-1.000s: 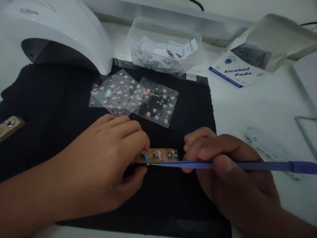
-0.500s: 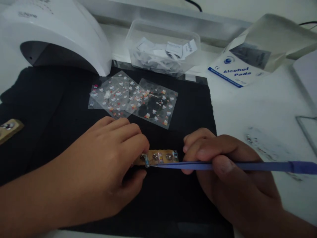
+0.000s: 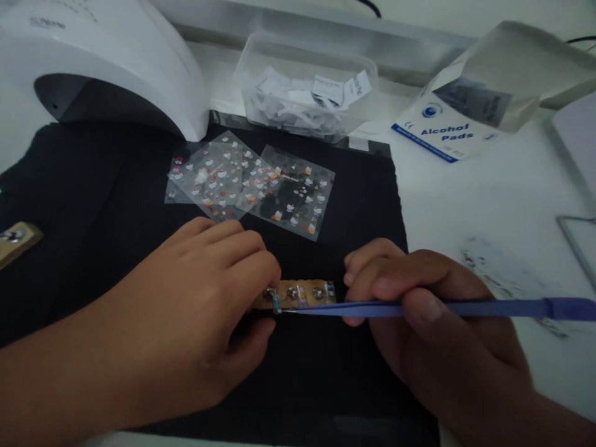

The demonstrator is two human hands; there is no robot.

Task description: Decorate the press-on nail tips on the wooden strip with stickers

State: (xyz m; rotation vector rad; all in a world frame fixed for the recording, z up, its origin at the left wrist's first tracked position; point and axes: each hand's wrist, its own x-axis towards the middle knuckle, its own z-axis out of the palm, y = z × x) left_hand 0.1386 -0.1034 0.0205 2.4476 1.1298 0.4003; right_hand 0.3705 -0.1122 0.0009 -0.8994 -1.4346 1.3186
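My left hand point(image 3: 218, 304) is closed on the left end of a narrow tan strip point(image 3: 310, 294), which its fingers partly hide. Several small glossy false nails point(image 3: 302, 294) with patterned tips sit in a row along the strip, round metal bits beneath or beside them. In my right hand point(image 3: 433, 329) are blue tweezers point(image 3: 367, 308), pinched between thumb and fingers and lying almost level. Their thin points reach the lower end of the leftmost visible nail point(image 3: 275, 300), close to my left fingertips. Whether the points grip anything there is too small to tell.
Transparent sticker sheets point(image 3: 288, 192) lie overlapping on the black mat point(image 3: 298, 391). Behind stand a white nail lamp point(image 3: 153, 56), a clear tub point(image 3: 244, 81) of white packets and an alcohol pads box point(image 3: 447, 133). Another tan piece point(image 3: 23, 243) lies at far left.
Both hands, the tan strip and the tweezers keep nearly the same places. The whole view has shifted very slightly.
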